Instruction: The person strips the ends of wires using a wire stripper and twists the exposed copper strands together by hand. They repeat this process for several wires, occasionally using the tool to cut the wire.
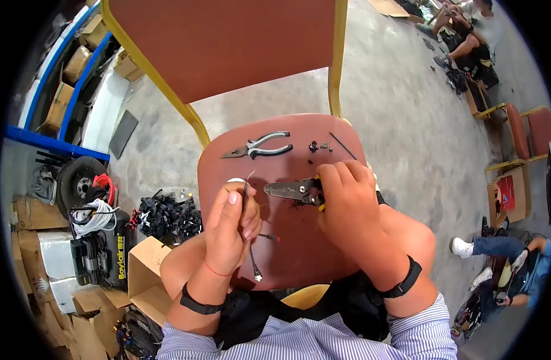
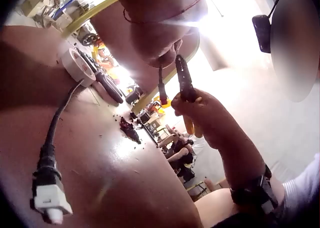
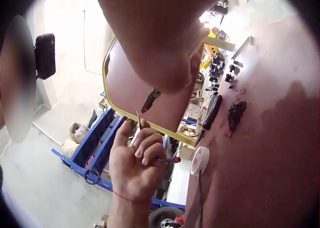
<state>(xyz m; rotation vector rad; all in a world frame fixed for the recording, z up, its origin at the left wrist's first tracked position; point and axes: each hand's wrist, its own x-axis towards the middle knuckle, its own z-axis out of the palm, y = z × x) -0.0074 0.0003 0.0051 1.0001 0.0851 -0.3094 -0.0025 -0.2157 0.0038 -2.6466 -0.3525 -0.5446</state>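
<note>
My left hand (image 1: 230,225) pinches a thin dark cable (image 1: 252,259) between thumb and fingers, a fine bare wire end (image 1: 250,175) rising above the fingertips. The cable's white connector (image 2: 50,195) hangs low over the seat in the left wrist view. A lead with a red tip (image 3: 176,160) also sticks out from the left fist. Gripped in my right hand (image 1: 350,201) is a wire stripper (image 1: 284,190) with yellow handles, its dark nose pointing at the left fingertips, a short gap from the wire. A white tape roll (image 3: 200,161) stands on the seat, partly hidden by the left hand in the head view.
The brown chair seat (image 1: 311,261) serves as work surface. Grey-black pliers (image 1: 266,145), small black pieces (image 1: 314,146) and a thin dark rod (image 1: 342,146) lie toward its back. Dark scraps (image 3: 236,115) are heaped near the tape. The chair back (image 1: 227,48) rises beyond.
</note>
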